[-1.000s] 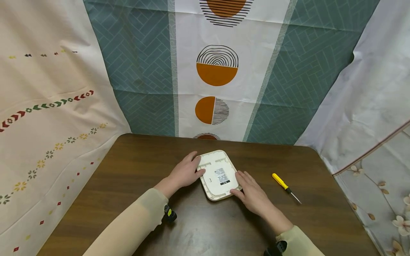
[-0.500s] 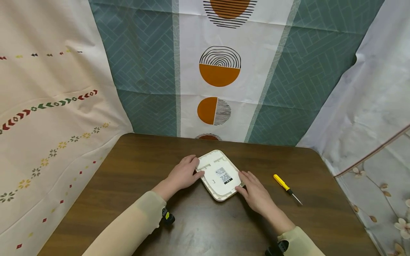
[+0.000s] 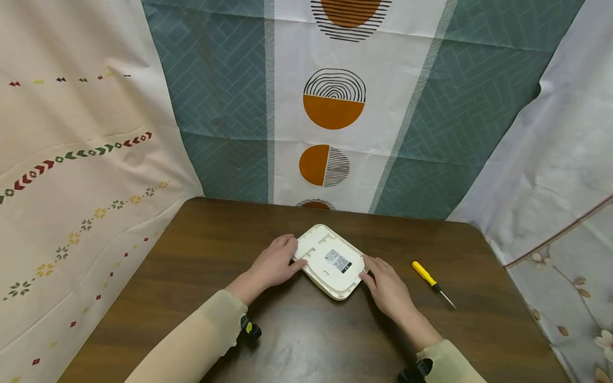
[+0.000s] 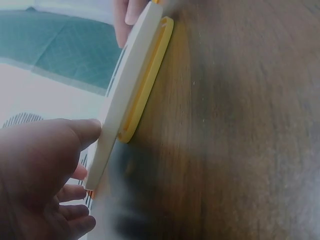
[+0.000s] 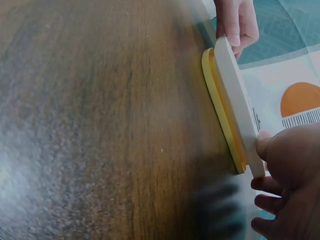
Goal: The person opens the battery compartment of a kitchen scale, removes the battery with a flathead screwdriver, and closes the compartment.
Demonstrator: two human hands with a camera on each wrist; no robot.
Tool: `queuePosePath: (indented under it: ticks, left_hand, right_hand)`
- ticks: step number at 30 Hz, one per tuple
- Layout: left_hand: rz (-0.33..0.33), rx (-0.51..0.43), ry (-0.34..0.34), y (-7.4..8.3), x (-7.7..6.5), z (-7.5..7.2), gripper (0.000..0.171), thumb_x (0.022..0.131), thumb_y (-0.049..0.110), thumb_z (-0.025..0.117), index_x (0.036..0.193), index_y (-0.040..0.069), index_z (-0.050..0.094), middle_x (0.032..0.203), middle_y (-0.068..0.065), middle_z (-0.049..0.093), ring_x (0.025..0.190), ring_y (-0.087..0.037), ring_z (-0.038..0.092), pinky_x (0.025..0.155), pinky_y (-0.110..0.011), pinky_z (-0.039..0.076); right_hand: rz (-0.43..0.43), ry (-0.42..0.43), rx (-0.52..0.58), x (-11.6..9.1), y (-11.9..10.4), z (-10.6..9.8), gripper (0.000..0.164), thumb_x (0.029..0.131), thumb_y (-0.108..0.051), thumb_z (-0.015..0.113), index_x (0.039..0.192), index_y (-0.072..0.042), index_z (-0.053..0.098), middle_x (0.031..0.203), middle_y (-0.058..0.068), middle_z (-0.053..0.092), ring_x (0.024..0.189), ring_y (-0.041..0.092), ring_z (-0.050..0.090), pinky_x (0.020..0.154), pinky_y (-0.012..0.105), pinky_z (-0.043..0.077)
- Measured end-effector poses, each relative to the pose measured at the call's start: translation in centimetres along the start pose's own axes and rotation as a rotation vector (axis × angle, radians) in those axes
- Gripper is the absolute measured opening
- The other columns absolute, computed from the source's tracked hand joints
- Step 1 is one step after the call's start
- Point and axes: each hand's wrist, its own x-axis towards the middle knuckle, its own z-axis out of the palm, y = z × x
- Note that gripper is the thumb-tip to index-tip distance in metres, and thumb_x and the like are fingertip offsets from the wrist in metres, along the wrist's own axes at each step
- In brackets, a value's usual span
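A flat white device [image 3: 316, 260] with rounded corners lies with its labelled face up on the table, turned at a slant. The printed label [image 3: 338, 261] sits near its middle. Side on, in the left wrist view, a yellow rim [image 4: 145, 95] shows under the white body [image 4: 122, 85], on the table side. My left hand [image 3: 274, 261] grips the left corner, thumb [image 4: 87, 131] along the near edge and fingers at the far side. On the opposite corner, my right hand [image 3: 389, 290] holds the edge between thumb [image 5: 263, 145] and fingers, partly covering that corner.
A screwdriver [image 3: 432, 283] with a yellow and black handle lies on the brown wooden table [image 3: 230, 223], right of my right hand. Patterned cloths [image 3: 225, 106] hang behind the table and along both sides. Dark wrist cameras [image 3: 250, 328] sit at my cuffs.
The device has turned counterclockwise in the head view, its far corner swinging left and its near corner right. Both hands have kept hold and shifted slightly with it. The screwdriver stays put.
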Motion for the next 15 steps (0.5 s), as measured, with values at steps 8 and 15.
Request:
queuePosePath:
  ticks: [8, 15]
  left_hand:
    - [0.009, 0.006, 0.008, 0.17, -0.26, 0.07, 0.062, 0.11, 0.048, 0.068, 0.15, 0.002, 0.055, 0.171, -0.023, 0.041, 0.159, -0.039, 0.039, 0.123, -0.057, 0.044]
    - [-0.004, 0.001, 0.008, 0.36, -0.59, 0.03, 0.074, 0.109, 0.048, 0.07, 0.159, -0.002, 0.049, 0.171, -0.023, 0.041, 0.159, -0.039, 0.039, 0.124, -0.056, 0.042]
  right_hand:
    - [-0.011, -0.01, -0.012, 0.31, 0.08, -0.25, 0.057, 0.114, -0.023, 0.063, 0.165, -0.002, 0.05, 0.162, 0.023, 0.055, 0.155, 0.047, 0.042, 0.123, 0.069, 0.038]
    - [0.006, -0.003, -0.01, 0.54, 0.05, -0.2, 0.055, 0.114, -0.023, 0.064, 0.164, -0.003, 0.051, 0.161, 0.023, 0.056, 0.153, 0.049, 0.045, 0.121, 0.07, 0.04]
